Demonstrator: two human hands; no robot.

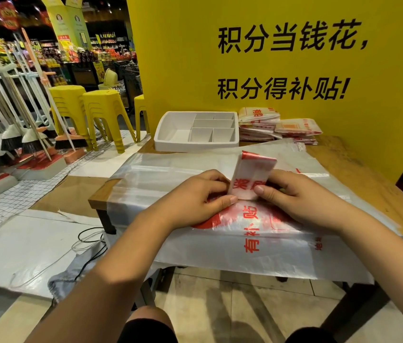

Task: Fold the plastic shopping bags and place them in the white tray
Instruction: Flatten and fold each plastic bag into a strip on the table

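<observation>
Both hands, the left hand point(204, 194) and right hand point(292, 194), are pinching the folded bag strip point(251, 177), its long axis pointing away toward the white tray point(170, 139) straight ahead.

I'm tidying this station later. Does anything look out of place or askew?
Nothing looks damaged. The flat bag spread on the table droops far over its front edge, so it could slide off. On the floor left of the table, loose cables and a crumpled grey cloth lie where feet might catch them.
</observation>
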